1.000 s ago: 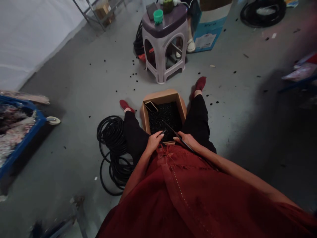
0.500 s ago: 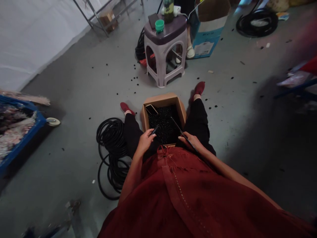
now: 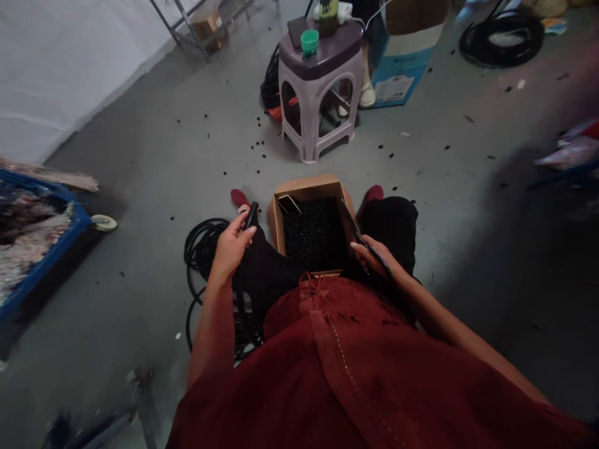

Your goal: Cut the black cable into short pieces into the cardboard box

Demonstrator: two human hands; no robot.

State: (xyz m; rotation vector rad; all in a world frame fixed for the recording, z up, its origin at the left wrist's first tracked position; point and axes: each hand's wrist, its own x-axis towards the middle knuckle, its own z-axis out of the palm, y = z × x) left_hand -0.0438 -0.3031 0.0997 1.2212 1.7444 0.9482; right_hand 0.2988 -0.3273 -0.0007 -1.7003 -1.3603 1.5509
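Note:
My left hand (image 3: 233, 243) is closed around a short black tube (image 3: 251, 215), which points up past the fingertips above my left knee. Below that hand lies a loose coil of black hose (image 3: 204, 246); whether the tube joins it I cannot tell. In my right hand (image 3: 378, 254) is a long, thin, dark blade-like tool (image 3: 352, 223), its tip slanting up over the right side of a cardboard box (image 3: 277, 227). Many small black pieces (image 3: 311, 234) fill the box between my legs. A phone-like dark rectangle (image 3: 289, 204) rests in its back left corner.
Beyond the box stands a plastic stool (image 3: 306, 118) with a green cap (image 3: 309, 42) on it. A person's shoe (image 3: 367, 95) shows beside a blue carton (image 3: 397, 78). A blue wheeled cart (image 3: 70, 234) is at left, another hose coil (image 3: 503, 40) at far right. Black bits dot the floor.
My left hand has moved left and up from the box with the black tube. The right hand has shifted slightly right with the tool, and my legs have moved.

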